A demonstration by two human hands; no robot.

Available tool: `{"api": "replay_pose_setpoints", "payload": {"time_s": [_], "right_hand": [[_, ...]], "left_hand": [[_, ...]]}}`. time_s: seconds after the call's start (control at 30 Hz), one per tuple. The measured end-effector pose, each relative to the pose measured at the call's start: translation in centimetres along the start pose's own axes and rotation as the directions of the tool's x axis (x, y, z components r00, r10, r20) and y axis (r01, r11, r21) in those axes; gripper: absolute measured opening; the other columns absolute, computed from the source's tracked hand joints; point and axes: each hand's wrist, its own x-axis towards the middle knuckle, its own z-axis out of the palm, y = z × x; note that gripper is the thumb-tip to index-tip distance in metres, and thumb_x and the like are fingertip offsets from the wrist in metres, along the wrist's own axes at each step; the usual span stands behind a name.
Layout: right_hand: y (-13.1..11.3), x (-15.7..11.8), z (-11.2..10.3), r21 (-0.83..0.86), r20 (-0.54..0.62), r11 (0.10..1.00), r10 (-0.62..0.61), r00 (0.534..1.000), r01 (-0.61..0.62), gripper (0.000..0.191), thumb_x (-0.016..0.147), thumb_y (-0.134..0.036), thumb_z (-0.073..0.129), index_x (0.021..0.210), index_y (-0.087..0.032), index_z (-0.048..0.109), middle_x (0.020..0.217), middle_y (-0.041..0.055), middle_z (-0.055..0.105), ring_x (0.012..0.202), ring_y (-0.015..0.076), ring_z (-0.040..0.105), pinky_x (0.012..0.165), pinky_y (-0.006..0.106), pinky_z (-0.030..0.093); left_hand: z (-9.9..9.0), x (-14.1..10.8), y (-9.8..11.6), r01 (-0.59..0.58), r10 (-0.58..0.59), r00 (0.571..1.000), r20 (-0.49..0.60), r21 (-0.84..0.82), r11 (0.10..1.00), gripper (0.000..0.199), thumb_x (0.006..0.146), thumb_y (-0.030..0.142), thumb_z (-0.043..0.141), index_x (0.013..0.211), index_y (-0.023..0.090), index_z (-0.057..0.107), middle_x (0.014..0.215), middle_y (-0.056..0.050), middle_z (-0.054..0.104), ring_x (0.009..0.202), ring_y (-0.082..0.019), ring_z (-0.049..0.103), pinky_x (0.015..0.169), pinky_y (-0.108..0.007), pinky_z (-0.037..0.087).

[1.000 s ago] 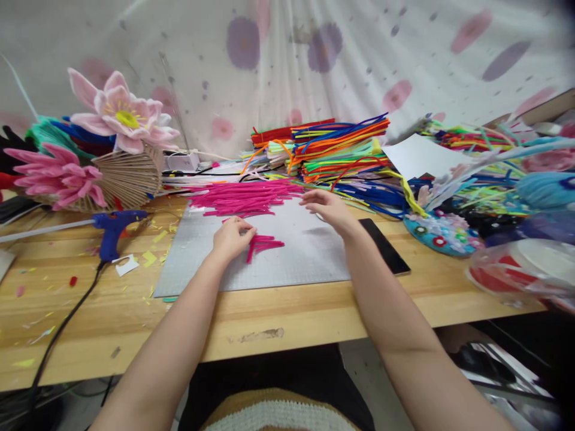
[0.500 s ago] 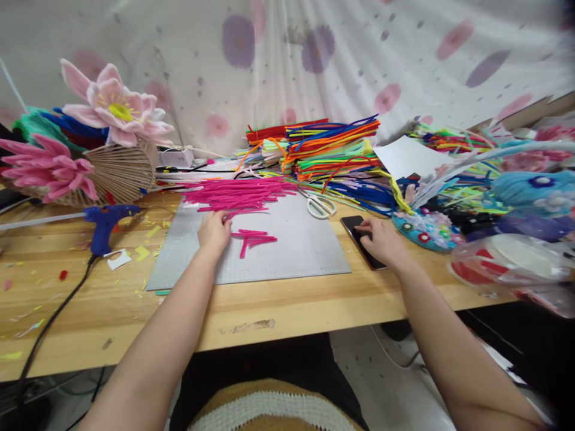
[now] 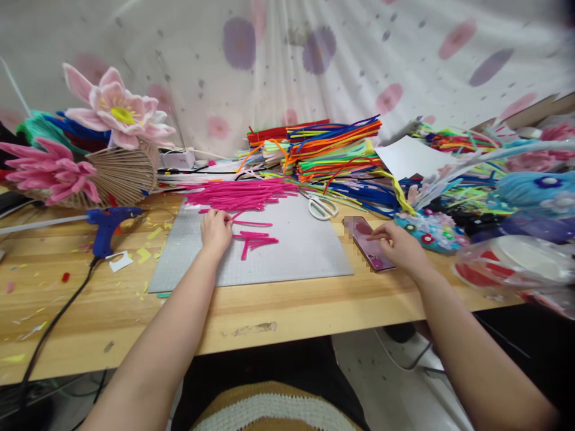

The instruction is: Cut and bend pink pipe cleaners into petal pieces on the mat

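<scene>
Right hand (image 3: 406, 248) has moved since the first frame from above the mat (image 3: 309, 251) to the phone (image 3: 363, 234), right of frame; screen now lit. Its grip: loosely spread, a finger over the screen. Short pink pieces (image 3: 265, 243): frame centre, on mat. Left hand (image 3: 216, 232): grip pinching a pink pipe cleaner (image 3: 256, 224) by one end. Beyond: pink pile (image 3: 247, 194); farther, coloured bundles (image 3: 335, 143), upper centre.

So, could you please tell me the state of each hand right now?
Left hand: closed, apparently pinching a pink stick.
Right hand: loosely open, fingertips at the phone, holding nothing visible.
</scene>
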Motion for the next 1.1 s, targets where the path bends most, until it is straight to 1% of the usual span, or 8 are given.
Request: {"api": "replay_pose_setpoints", "payload": {"time_s": [0.1,0.23,0.47,0.57,0.7,0.83,1.0,1.1], "right_hand": [[0.5,-0.4,-0.1,0.027,0.011,0.999,-0.042,0.999,0.042,0.025,0.060,-0.008,0.038,0.076,-0.021,0.052,0.078,0.0017,0.068,0.082,0.0200,0.059,0.071,0.033,0.044],[1.2,-0.2,0.2,0.037,0.037,0.997,-0.076,0.996,0.074,0.026,0.058,-0.008,0.038,0.075,-0.022,0.053,0.074,0.0008,0.068,0.083,0.0198,0.059,0.073,0.033,0.045],[1.5,1.3,2.0,-0.062,-0.030,0.990,-0.128,0.991,0.126,0.042,0.060,-0.005,0.040,0.096,-0.020,0.055,0.097,0.0065,0.064,0.095,0.0231,0.056,0.079,0.036,0.044],[1.3,1.1,2.4,-0.022,-0.096,0.990,-0.141,0.985,0.139,0.046,0.059,-0.003,0.038,0.101,-0.019,0.053,0.102,0.0078,0.062,0.099,0.0226,0.055,0.083,0.037,0.043],[1.3,0.3,2.0,0.059,-0.112,0.987,-0.141,0.984,0.148,0.041,0.058,-0.003,0.037,0.093,-0.019,0.052,0.093,0.0062,0.066,0.093,0.0224,0.058,0.080,0.039,0.044],[1.5,-0.3,1.2,0.044,-0.102,0.987,-0.151,0.983,0.156,0.036,0.057,-0.004,0.038,0.085,-0.020,0.054,0.082,0.0043,0.068,0.086,0.0231,0.059,0.076,0.038,0.045],[1.7,-0.6,0.8,0.006,-0.054,0.980,-0.197,0.979,0.197,0.032,0.059,-0.004,0.038,0.078,-0.021,0.057,0.081,0.0028,0.067,0.083,0.0208,0.059,0.077,0.035,0.044],[1.7,-0.8,0.8,-0.018,-0.041,0.984,-0.179,0.983,0.178,0.029,0.061,-0.005,0.039,0.076,-0.021,0.058,0.081,0.0027,0.068,0.083,0.0212,0.058,0.076,0.035,0.043]], "left_hand": [[0.0,0.0,0.0,-0.029,0.030,1.000,0.005,-0.007,1.000,0.020,0.074,0.020,0.053,0.093,0.021,0.060,0.096,-0.008,0.057,0.098,-0.025,0.047,0.086,-0.039,0.037],[0.0,0.1,-0.1,-0.024,0.024,1.000,-0.005,0.019,1.000,0.012,0.074,0.022,0.052,0.080,0.021,0.062,0.088,-0.008,0.057,0.095,-0.027,0.047,0.083,-0.040,0.037],[-0.2,0.1,0.0,-0.020,0.021,0.991,-0.131,0.007,1.000,0.013,0.077,0.020,0.044,0.084,0.018,0.056,0.091,-0.010,0.057,0.096,-0.026,0.049,0.083,-0.038,0.037],[-0.4,0.1,0.2,0.058,-0.063,0.991,-0.122,-0.047,0.997,0.017,0.080,0.020,0.039,0.091,0.018,0.052,0.089,-0.010,0.059,0.090,-0.025,0.053,0.078,-0.037,0.039],[-0.7,0.0,0.7,0.198,-0.205,0.973,-0.105,-0.077,0.977,0.022,0.084,0.027,0.033,0.099,0.020,0.047,0.085,-0.010,0.061,0.079,-0.026,0.058,0.069,-0.036,0.040],[-0.7,-0.1,0.8,0.198,-0.205,0.972,-0.114,-0.072,0.978,0.022,0.084,0.033,0.035,0.098,0.021,0.047,0.086,-0.008,0.062,0.080,-0.025,0.059,0.067,-0.034,0.040],[-0.6,-0.3,0.5,0.179,-0.189,0.970,-0.156,-0.071,0.981,0.022,0.084,0.035,0.035,0.098,0.022,0.047,0.086,-0.007,0.063,0.080,-0.024,0.060,0.066,-0.033,0.040],[-0.6,-0.4,0.5,0.168,-0.180,0.970,-0.166,-0.082,0.982,0.022,0.084,0.035,0.035,0.097,0.022,0.047,0.085,-0.006,0.063,0.080,-0.024,0.060,0.066,-0.033,0.040]]}}
